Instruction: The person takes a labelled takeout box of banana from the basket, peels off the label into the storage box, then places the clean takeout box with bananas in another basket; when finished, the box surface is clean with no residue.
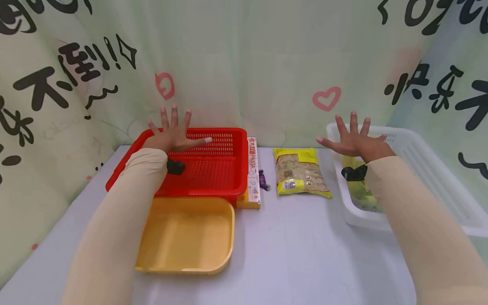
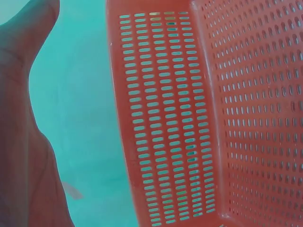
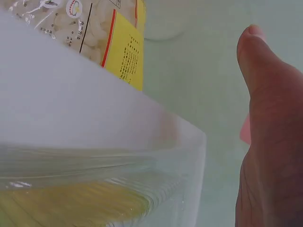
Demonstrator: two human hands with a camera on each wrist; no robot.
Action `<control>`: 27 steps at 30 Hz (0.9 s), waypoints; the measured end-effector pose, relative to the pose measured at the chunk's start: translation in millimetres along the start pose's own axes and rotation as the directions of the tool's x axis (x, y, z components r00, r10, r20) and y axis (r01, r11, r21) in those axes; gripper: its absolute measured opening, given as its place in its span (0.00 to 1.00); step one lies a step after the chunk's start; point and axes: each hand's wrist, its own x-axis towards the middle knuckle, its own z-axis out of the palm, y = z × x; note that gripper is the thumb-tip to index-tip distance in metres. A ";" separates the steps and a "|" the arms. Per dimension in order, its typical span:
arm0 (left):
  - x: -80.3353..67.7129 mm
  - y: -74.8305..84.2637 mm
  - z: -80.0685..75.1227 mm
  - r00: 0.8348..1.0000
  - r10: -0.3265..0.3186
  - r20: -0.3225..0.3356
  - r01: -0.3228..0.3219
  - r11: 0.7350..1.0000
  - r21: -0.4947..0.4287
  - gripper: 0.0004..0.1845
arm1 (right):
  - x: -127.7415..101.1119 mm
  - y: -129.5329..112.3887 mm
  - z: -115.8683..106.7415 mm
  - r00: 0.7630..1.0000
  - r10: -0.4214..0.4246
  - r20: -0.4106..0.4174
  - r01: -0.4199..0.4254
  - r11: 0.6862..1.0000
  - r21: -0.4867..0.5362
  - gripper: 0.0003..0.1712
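My left hand [image 1: 173, 133] hovers with fingers spread over the back of a red slotted basket [image 1: 232, 169], holding nothing. The basket wall [image 2: 161, 118] fills the left wrist view beside my palm [image 2: 23, 118]. My right hand [image 1: 354, 140] is spread open above the left end of a white basket [image 1: 431, 169], also holding nothing. Its thumb [image 3: 270, 123] shows in the right wrist view next to the white basket's corner [image 3: 142, 137]. A yellow food packet [image 1: 301, 171] lies between the baskets.
A yellow tray [image 1: 187, 235] sits in front of the red basket. A pasta box [image 1: 253, 171] lies along the red basket's right side, with a small purple candy [image 1: 263, 180] next to it. Yellow-green items [image 1: 362, 192] lie inside the white basket. A printed curtain surrounds the table.
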 end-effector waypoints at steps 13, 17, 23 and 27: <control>10.7 34.9 6.5 0.997 0.063 -0.048 -0.063 0.998 -0.007 0.59 | -0.7 1.5 -8.6 0.999 -0.044 0.016 0.044 0.999 -0.005 0.63; 15.4 58.9 14.8 0.993 0.112 -0.044 -0.113 0.993 -0.026 0.59 | -3.2 6.3 -10.2 0.999 -0.044 0.012 0.044 0.999 -0.007 0.63; 19.8 95.8 22.4 0.989 0.142 -0.046 -0.145 0.987 -0.074 0.59 | -8.5 19.7 -11.6 0.997 -0.080 0.015 0.080 0.997 -0.001 0.64; 19.7 121.6 22.5 0.978 0.204 -0.033 -0.206 0.969 -0.135 0.59 | -12.9 27.5 -13.8 0.994 -0.112 0.013 0.112 0.994 0.011 0.63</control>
